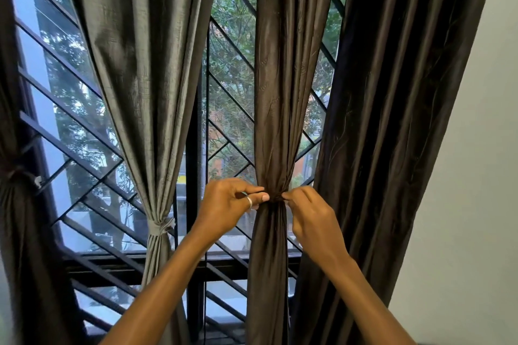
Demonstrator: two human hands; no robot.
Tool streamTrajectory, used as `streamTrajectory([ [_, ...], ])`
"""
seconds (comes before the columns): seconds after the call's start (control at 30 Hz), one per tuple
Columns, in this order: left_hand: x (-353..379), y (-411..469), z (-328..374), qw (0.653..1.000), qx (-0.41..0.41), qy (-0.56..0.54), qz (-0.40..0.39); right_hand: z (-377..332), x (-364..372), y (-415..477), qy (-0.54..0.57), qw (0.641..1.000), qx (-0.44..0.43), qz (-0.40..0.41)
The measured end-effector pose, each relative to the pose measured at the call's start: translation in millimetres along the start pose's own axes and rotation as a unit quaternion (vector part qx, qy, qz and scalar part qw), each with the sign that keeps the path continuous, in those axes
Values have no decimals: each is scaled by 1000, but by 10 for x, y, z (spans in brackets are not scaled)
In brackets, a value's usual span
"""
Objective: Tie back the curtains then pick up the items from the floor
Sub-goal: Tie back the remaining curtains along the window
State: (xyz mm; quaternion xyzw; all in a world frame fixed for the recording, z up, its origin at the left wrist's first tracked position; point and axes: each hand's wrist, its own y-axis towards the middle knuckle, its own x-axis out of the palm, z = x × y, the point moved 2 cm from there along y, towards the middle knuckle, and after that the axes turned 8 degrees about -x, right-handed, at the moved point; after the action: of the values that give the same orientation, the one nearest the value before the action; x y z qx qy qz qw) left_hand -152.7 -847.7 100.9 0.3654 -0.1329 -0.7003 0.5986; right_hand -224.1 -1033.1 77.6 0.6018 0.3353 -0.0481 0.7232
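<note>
Head, 4 curtains (276, 98), 2 hands (227, 204) pinching 1

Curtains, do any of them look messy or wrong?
Nothing looks torn or crooked. The grey curtain is tied, the left hand and right hand pinch the brown curtain at its gathered middle, and only the dark curtain by the wall hangs loose, untied.

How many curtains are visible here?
4: dark curtain tied far left; grey curtain tied left of centre; middle curtain, pinched by left hand and right hand; loose curtain at right. More may be offscreen.
</note>
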Motion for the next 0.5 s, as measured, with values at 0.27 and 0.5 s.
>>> streamTrajectory([
  [0.27, -174, 55, 5, 1000, -10, 16, -2, 145, -46, -56, 40, 997, 51, 36],
  [0.5, -135, 46, -27, 999, -14, 47, 4, 157, 45, -51, 60, 995, 82, 18],
])
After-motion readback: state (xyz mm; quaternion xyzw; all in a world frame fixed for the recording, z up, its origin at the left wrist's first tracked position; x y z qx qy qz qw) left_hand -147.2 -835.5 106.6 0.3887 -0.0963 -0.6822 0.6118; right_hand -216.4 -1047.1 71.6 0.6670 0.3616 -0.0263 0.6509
